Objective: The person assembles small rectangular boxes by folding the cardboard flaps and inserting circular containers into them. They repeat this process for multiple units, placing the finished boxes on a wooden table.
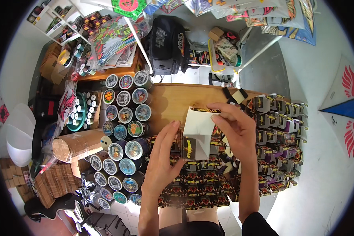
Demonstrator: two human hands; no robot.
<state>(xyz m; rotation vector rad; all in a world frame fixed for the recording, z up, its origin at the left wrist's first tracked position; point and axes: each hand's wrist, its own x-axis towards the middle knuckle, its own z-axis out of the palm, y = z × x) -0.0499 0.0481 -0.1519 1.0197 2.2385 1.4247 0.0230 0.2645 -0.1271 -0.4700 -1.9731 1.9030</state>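
Note:
A small carton (pixel 196 128) with white inner faces and a dark printed outside is raised over the table, its top unfolded. My right hand (pixel 238 128) pinches the carton's upper right flap between thumb and fingers. Along the carton's left side is my left hand (pixel 162 157), its fingers stretched out and its thumb close to the lower left corner. Whether that thumb touches the carton is hard to see. Beneath both hands lie rows of dark printed cartons (pixel 196 179) that look closed. To the right stand rows of similar cartons (pixel 265 137) with open tops.
Several round tubs (pixel 124 98) with printed lids stand in columns on the table's left. Beside them are a brown-wrapped roll (pixel 80 144) and a teal basket (pixel 82 112) with white-capped spools. A black backpack (pixel 165 45) stands beyond the wooden table (pixel 167 98).

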